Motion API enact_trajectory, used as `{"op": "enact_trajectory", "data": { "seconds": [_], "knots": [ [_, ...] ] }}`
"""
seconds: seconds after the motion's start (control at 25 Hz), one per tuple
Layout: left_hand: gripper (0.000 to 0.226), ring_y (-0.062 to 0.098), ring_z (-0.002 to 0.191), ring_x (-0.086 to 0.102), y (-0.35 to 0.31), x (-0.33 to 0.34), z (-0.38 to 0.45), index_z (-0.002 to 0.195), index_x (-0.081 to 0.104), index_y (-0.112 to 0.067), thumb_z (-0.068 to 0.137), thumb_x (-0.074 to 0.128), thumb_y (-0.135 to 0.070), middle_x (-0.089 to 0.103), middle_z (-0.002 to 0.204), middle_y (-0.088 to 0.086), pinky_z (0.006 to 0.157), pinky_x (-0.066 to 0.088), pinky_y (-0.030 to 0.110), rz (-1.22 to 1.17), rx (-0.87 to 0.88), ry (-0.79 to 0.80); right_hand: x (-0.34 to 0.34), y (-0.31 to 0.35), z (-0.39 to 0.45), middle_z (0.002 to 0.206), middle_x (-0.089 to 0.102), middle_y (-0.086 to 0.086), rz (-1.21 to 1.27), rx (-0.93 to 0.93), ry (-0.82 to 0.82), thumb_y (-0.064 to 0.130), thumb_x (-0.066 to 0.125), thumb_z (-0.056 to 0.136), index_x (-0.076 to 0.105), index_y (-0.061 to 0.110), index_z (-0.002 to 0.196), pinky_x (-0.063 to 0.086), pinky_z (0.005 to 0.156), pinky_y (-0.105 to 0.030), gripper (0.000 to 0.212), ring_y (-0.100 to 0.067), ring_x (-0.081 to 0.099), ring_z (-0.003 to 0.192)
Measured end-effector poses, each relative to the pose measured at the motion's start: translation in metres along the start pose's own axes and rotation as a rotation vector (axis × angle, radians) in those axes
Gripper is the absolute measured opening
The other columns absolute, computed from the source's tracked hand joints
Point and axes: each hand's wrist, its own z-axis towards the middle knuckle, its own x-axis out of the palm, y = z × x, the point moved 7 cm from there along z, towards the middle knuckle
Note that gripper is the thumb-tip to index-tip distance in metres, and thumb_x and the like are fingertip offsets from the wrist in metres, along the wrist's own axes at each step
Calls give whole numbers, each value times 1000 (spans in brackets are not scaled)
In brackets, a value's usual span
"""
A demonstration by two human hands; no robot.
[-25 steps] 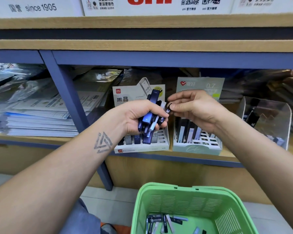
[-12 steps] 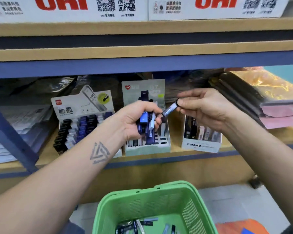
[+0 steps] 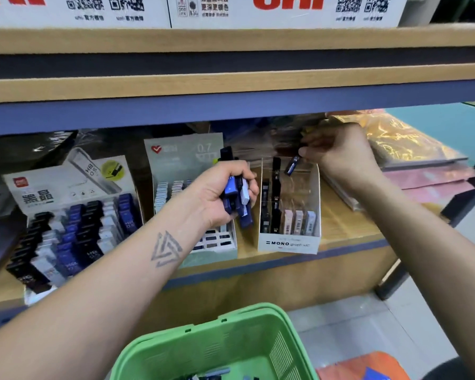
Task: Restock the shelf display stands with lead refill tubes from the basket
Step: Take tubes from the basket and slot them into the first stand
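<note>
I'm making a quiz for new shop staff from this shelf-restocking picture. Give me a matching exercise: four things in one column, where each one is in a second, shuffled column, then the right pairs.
Things
1. single dark tube
2. bundle of tubes
3. green basket
4. MONO stand

Places
A. on the shelf, farthest right of the three display stands
B. gripped in the left hand
C. below the shelf, at the bottom of the view
D. pinched by the right hand, above the MONO stand

Pairs: 1-D, 2-B, 3-C, 4-A

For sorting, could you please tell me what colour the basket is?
Green basket, head view.
</note>
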Motion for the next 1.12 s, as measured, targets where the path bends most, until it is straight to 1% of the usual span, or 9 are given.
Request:
{"op": "enact_trajectory", "data": {
  "seconds": [0.12, 0.28, 0.44, 0.6, 0.8, 0.88, 1.0, 1.04, 1.12],
  "knots": [
    [23, 16, 49, 50, 2, -3, 5, 67, 47, -11, 86, 47, 2, 49, 66, 11, 46, 43, 19, -11, -5, 9, 5, -2, 4, 97, 75, 3, -22, -39, -4, 6, 79, 83, 76, 16, 98, 58, 89, -33, 19, -11, 70, 92],
    [24, 16, 50, 51, -1, -5, 5, 64, 48, -10, 86, 49, 2, 51, 67, 11, 46, 44, 19, -4, -7, 23, 26, -5, 9, 102, 73, 2, -189, -103, 25, 7, 76, 87, 76, 14, 104, 52, 86, -22, 19, -6, 65, 90],
    [23, 16, 51, 52, -3, -4, 4, 65, 49, -9, 86, 49, 2, 51, 67, 11, 46, 45, 20, 6, -12, 39, 47, -16, 13, 105, 74, -3, -299, -152, 43, 6, 75, 87, 77, 14, 105, 53, 91, -30, 19, -15, 67, 97],
    [21, 16, 50, 53, -2, -7, 3, 68, 49, -8, 86, 50, 2, 52, 68, 12, 46, 46, 19, 15, -19, 35, 60, -21, 11, 114, 74, -4, -384, -214, 45, 5, 70, 91, 75, 12, 112, 48, 92, -22, 24, -10, 64, 101],
    [24, 15, 50, 53, -2, -8, -1, 65, 49, -8, 87, 49, 2, 52, 68, 12, 46, 46, 19, 67, -12, 29, 61, -19, 10, 114, 74, -6, -472, -244, -7, 8, 67, 93, 73, 15, 118, 57, 93, -38, 27, -21, 69, 104],
    [25, 16, 51, 53, -2, -10, -2, 63, 50, -8, 86, 49, 2, 53, 68, 12, 46, 46, 19, 106, -1, 28, 56, -7, 9, 106, 75, -1, -301, -200, -20, 14, 67, 94, 75, 16, 111, 58, 88, -33, 19, -16, 70, 97],
    [20, 16, 51, 54, -3, -11, -4, 69, 50, -8, 86, 49, 3, 54, 68, 12, 45, 45, 20, 160, 10, 21, 79, 8, -8, 90, 76, -4, 361, 142, 312, 18, 70, 94, 75, 10, 104, 55, 70, -27, 13, -17, 68, 80],
    [17, 15, 50, 54, -2, -11, -5, 72, 51, -7, 86, 49, 2, 55, 68, 11, 44, 45, 19, 174, 9, 19, 88, 11, -15, 88, 76, -7, 451, 204, 407, 14, 71, 93, 75, 7, 102, 53, 67, -26, 13, -19, 66, 78],
    [12, 15, 51, 54, -1, -11, -7, 79, 55, -5, 86, 49, 2, 57, 71, 12, 43, 45, 19, 189, -1, 20, 95, 10, -24, 87, 75, -12, 515, 266, 459, 1, 72, 88, 74, 2, 102, 55, 66, -23, 14, -20, 65, 77]
  ]
}}
